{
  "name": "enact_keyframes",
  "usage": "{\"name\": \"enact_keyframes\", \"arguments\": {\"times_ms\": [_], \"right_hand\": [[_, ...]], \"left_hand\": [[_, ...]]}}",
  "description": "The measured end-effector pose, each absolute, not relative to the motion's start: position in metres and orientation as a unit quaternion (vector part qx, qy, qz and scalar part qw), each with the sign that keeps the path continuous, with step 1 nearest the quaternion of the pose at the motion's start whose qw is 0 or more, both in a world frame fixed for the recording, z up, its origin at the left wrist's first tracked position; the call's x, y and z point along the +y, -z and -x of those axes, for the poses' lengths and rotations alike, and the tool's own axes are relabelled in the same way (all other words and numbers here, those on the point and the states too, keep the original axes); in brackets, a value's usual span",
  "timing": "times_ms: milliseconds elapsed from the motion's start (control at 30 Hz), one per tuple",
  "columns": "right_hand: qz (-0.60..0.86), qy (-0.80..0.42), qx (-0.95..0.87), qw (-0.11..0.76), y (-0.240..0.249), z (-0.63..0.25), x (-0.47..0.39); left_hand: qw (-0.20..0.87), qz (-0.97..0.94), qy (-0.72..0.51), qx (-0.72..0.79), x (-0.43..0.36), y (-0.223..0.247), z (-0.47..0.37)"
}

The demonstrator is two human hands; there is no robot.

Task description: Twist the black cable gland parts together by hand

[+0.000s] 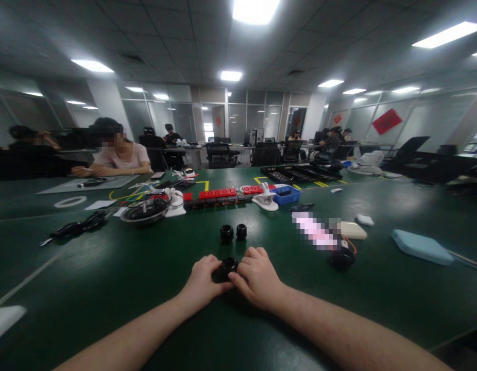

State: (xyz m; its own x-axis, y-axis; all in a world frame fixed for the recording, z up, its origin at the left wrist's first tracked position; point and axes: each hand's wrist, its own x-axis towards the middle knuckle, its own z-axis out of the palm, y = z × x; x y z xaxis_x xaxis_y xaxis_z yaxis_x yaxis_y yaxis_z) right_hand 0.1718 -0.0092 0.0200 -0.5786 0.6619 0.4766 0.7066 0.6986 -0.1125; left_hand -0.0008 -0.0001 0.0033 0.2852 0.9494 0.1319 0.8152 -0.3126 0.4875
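Between my two hands is a black round fitting (230, 265) with a hole in its top, low over the green table (146, 268). My left hand (205, 277) grips it from the left, thumb and fingers around its side. From the right, my right hand (257, 275) closes on the same fitting, fingers curled and thumb at its near edge. Just beyond my hands, two similar black fittings stand side by side, one at the left (226, 233) and a slightly smaller one at the right (241, 231).
Farther back are red power strips (218, 193), a blue bin (286, 194), a white stand (266, 200) and a metal bowl with cables (143, 212). At the right lie a light-blue case (422, 246) and a black coil (342, 257). A person (120, 154) leans on the table at far left.
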Motion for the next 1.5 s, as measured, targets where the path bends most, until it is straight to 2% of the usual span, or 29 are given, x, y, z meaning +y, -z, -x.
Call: {"name": "enact_keyframes", "arguments": {"times_ms": [567, 1133, 1500], "right_hand": [[0.448, 0.053, -0.873, 0.186, -0.027, -0.168, -0.008], [0.446, 0.043, -0.876, 0.178, -0.021, -0.166, -0.002], [0.447, -0.028, -0.857, 0.254, -0.020, -0.161, -0.011]], "left_hand": [[0.202, -0.776, -0.177, 0.571, -0.005, -0.014, -0.002], [0.199, -0.792, -0.163, 0.554, -0.006, -0.009, -0.002], [0.226, -0.789, -0.174, 0.544, -0.007, -0.010, -0.002]]}}
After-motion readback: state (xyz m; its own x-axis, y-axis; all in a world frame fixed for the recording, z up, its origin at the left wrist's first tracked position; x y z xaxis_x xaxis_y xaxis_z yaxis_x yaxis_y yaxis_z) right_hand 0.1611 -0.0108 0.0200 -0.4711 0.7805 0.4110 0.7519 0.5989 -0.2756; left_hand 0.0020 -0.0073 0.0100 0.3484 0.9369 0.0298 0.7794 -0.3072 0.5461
